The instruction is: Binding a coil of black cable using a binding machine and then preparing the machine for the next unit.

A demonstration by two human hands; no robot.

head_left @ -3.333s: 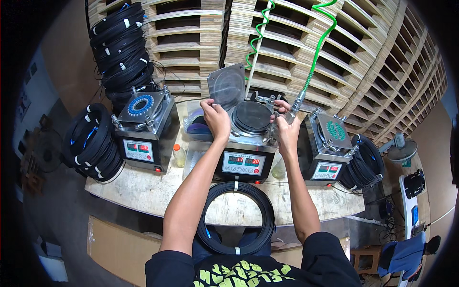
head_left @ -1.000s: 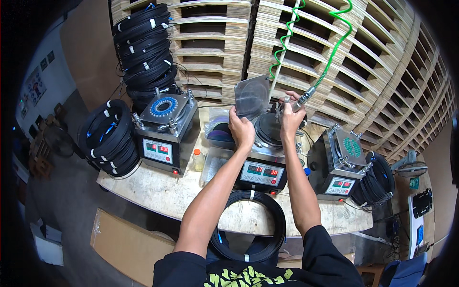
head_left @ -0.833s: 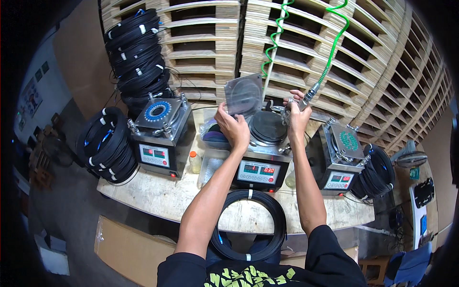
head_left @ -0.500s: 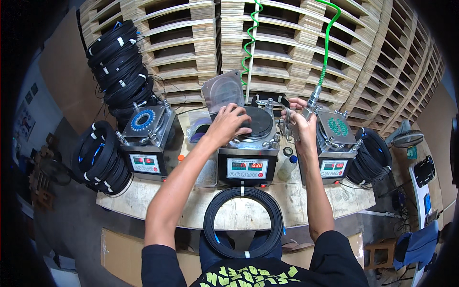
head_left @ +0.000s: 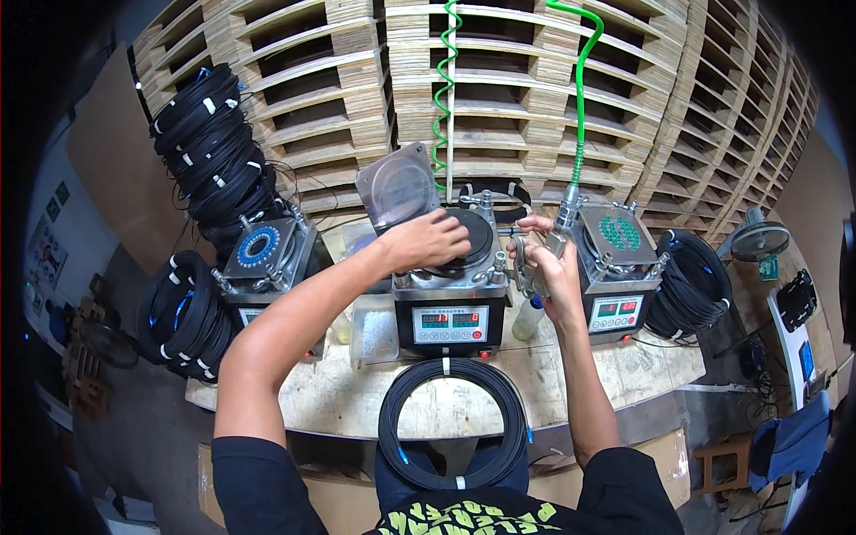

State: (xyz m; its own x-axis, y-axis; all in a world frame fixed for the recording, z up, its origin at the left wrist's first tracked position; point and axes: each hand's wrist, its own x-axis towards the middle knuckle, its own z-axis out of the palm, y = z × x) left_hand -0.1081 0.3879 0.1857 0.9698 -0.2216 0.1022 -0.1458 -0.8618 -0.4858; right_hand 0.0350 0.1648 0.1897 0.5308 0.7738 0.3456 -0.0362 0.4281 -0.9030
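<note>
In the middle stands a polishing machine (head_left: 446, 308) with a black round disc (head_left: 474, 234) on top. My left hand (head_left: 432, 241) lies over the disc's left side, fingers bent and pointing right, gripping nothing that I can see. My right hand (head_left: 555, 267) is closed around a metal air blow gun (head_left: 555, 242) on a green hose (head_left: 581, 107). The gun's nozzle points left toward the disc. A square metal plate (head_left: 397, 187) with a round middle stands tilted behind my left hand. A coil of black cable (head_left: 392, 415) hangs at the table's front edge, before my body.
Two similar machines flank the middle one: the left bears a ring of blue pieces (head_left: 259, 246), the right bears green pieces (head_left: 619, 233). Stacked black cable coils (head_left: 209, 134) rise at the back left. A bottle (head_left: 528, 321) and a clear tray (head_left: 374, 333) stand beside the middle machine.
My left hand has slid left and its fingers have drawn closer together. The blow gun has come a little nearer the disc. The view has shifted slightly.
</note>
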